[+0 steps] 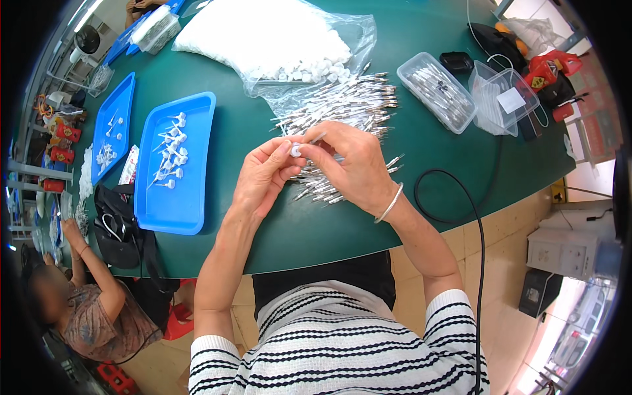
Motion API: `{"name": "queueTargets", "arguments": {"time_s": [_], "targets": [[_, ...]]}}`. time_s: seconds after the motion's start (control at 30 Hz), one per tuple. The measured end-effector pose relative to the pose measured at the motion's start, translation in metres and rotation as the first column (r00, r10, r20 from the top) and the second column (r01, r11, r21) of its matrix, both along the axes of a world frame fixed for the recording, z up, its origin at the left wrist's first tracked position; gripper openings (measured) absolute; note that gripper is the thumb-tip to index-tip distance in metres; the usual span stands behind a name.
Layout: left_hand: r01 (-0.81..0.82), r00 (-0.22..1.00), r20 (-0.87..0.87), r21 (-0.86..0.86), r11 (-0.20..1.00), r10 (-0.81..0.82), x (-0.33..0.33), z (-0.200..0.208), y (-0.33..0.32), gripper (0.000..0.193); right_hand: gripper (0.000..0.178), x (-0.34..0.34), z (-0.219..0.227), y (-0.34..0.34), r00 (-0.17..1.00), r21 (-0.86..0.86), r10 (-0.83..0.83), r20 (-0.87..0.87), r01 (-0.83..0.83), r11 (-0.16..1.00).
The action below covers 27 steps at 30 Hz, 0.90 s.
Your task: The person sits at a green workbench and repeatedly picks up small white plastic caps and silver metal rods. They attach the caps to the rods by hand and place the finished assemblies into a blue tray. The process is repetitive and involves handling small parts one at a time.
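Observation:
Over the near middle of the green table, my two hands meet around a small white plastic cap point(295, 151). My left hand point(258, 176) pinches the cap between thumb and fingertips. My right hand point(357, 161) is closed, with a thin light-coloured rod point(318, 138) showing between its fingers; its thumb comes close to the cap. Whether rod and cap are joined cannot be seen. Behind and beneath the hands lies a heap of thin metal-and-white rods point(359, 99). Left of my hands, a blue tray point(172, 210) bears several white caps with thin rods attached point(172, 153).
A clear bag of white caps point(263, 39) spreads across the far side. On the right stand a plastic box of rods point(436, 89) and a clear container point(507, 99). A black cable point(461, 187) loops over the right edge. A co-worker point(105, 296) sits at left.

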State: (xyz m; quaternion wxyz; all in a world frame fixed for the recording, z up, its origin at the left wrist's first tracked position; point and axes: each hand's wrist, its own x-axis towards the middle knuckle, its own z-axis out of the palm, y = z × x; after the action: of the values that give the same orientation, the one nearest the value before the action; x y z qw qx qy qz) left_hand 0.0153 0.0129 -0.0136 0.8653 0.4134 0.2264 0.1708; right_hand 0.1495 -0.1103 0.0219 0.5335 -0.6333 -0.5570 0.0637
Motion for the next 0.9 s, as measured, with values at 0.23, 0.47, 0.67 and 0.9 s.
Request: {"name": "queueTargets", "arguments": {"time_s": [0.23,0.47,0.67,0.9], "targets": [[0.018,1.0,0.017,-0.07,0.997,-0.016,0.0003,0.0002,-0.0001,0.024,0.01,-0.0017,0.0005,0.0011,1.0,0.025,-0.018,-0.009,0.018,1.0],[0.017,1.0,0.017,-0.07,0.997,-0.016,0.0004,0.0002,0.0001,0.025,0.01,-0.0028,0.002,0.0005,1.0,0.027,-0.024,-0.006,0.024,0.999],[0.014,1.0,0.01,-0.065,0.998,-0.013,0.0005,0.0015,-0.0002,0.025,0.009,-0.0023,0.002,0.0008,1.0,0.029,-0.022,0.016,0.022,0.999],[-0.006,1.0,0.021,0.053,0.999,0.005,0.0001,-0.0019,-0.0012,0.025,0.009,-0.0006,-0.0006,0.0003,0.998,0.004,-0.023,0.054,0.023,1.0]]}}
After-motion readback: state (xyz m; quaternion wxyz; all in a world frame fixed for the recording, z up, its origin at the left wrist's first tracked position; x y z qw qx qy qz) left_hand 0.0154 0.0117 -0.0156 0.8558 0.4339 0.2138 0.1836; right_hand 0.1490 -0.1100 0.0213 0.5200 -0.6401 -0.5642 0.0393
